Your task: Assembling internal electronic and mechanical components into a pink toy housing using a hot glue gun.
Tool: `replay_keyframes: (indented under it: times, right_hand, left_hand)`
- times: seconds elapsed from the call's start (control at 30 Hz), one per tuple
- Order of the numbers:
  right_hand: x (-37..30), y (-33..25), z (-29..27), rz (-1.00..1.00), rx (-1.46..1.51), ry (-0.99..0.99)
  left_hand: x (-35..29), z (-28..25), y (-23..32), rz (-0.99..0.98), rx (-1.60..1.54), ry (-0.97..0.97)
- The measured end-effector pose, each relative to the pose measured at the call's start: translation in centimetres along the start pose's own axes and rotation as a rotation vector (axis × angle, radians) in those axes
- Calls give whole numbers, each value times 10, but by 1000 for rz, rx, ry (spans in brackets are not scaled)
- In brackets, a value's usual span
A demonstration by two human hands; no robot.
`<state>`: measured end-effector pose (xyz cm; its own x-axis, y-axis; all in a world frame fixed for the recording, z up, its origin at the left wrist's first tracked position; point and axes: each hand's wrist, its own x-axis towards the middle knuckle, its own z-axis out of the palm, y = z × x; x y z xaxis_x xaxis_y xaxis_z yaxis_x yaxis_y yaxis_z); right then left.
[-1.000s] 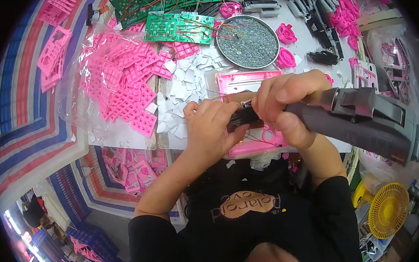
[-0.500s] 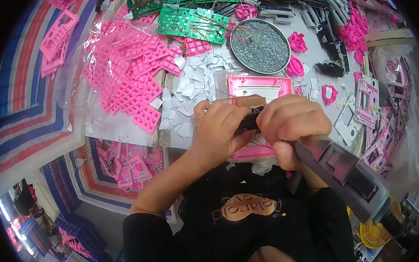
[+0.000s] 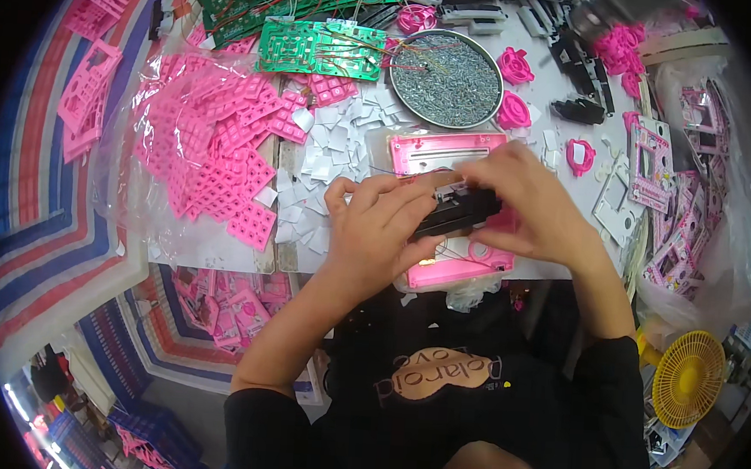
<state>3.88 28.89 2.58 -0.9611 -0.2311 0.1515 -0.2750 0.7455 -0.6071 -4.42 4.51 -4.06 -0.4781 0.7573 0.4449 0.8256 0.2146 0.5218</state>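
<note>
A black plastic mechanism with small metal parts (image 3: 461,212) is held tilted between my two hands, above a pink plastic casing (image 3: 446,274). My left hand (image 3: 374,227) grips its left end, thumb below and fingers over the top. Around its right end curl the fingers and thumb of my right hand (image 3: 538,212). The casing lies on the table at my front, its middle hidden by my hands and the mechanism. Thin wires show inside the casing near its lower edge.
Small white paper pieces (image 3: 308,205) and pink keypads (image 3: 218,139) lie on the left. Beyond the casing stands a round tray of screws (image 3: 486,112), with green circuit boards (image 3: 318,50) beside it. A blurred dark tool (image 3: 625,13) hangs at top right; a yellow fan (image 3: 687,378) stands lower right.
My right hand has let go of the dark power tool, which now appears blurred at top right. That hand has come round the black mechanism's right end. My left hand keeps its hold.
</note>
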Motion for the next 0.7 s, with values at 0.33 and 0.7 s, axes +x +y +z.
replay_keyframes:
  times: [0.33, 0.7]
  right_hand:
    - [-9, 10, 17, -107, 30, 106]
    - [-13, 5, 17, -75, 3, 99]
  left_hand:
    - [2, -2, 1, -54, -54, -37]
    - [15, -9, 4, -31, -110, -89]
